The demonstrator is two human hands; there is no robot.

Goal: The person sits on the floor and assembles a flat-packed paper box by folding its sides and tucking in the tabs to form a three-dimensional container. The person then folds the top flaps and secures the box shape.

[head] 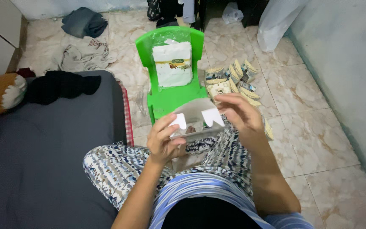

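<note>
I hold a small cardboard box [195, 116] above my lap, its white flaps sticking up. My left hand [164, 140] grips the box's left side, thumb on a flap. My right hand [240, 112] holds the right side, fingers curled over the top edge. A green plastic chair [168, 99] stands just in front of my knees. On its seat leans a white packet stack in clear plastic [173, 63]. A pile of flat folded cartons [234, 80] lies on the floor to the chair's right.
A dark grey mattress [43, 157] fills the left side, with a black garment [60, 87] and an orange-and-white stuffed toy [1, 93] on it. Clothes [83, 53] lie on the tiled floor behind. A pale wall [348, 63] runs along the right.
</note>
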